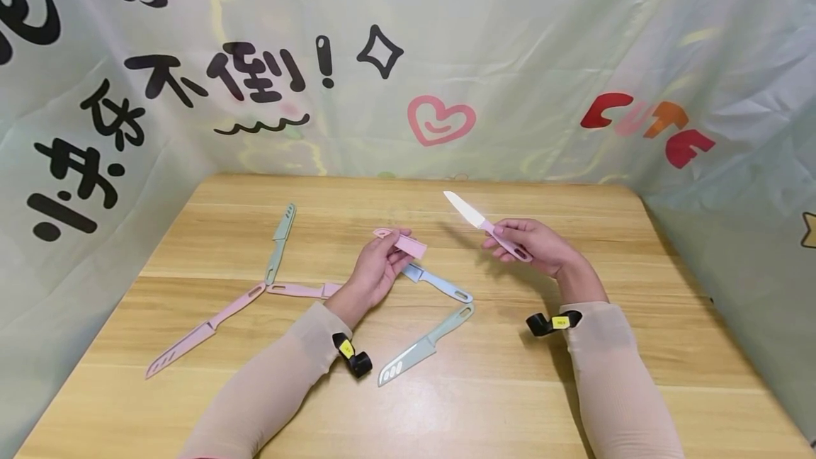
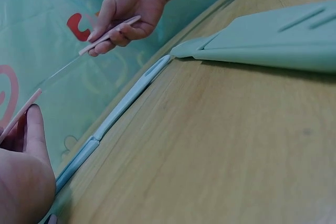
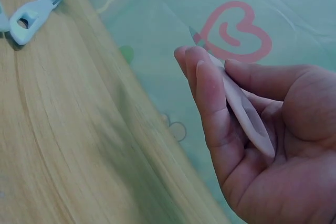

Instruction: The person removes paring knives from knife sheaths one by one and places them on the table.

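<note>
My right hand (image 1: 532,243) holds a small knife by its pink handle (image 3: 244,111), thumb on one side and fingers on the other. The knife's bare blade (image 1: 464,209) points up and left, toward the other hand. A pink blade sheath (image 1: 411,245) is pinched between the thumb and fingers of my left hand (image 1: 372,271). Knife and sheath are apart, both raised off the table. Below the left hand lies a blue knife (image 1: 446,286), its blade end partly hidden by that hand. A green sheathed knife (image 1: 423,346) rests nearer the front, its handle end close to the blue one's.
On the left of the wooden table (image 1: 510,388) lie a grey-green knife (image 1: 280,243), a long pink knife (image 1: 207,331) and another pink knife (image 1: 299,290), handle ends together. The left forearm partly covers the last. A printed cloth (image 1: 510,34) hangs behind the table.
</note>
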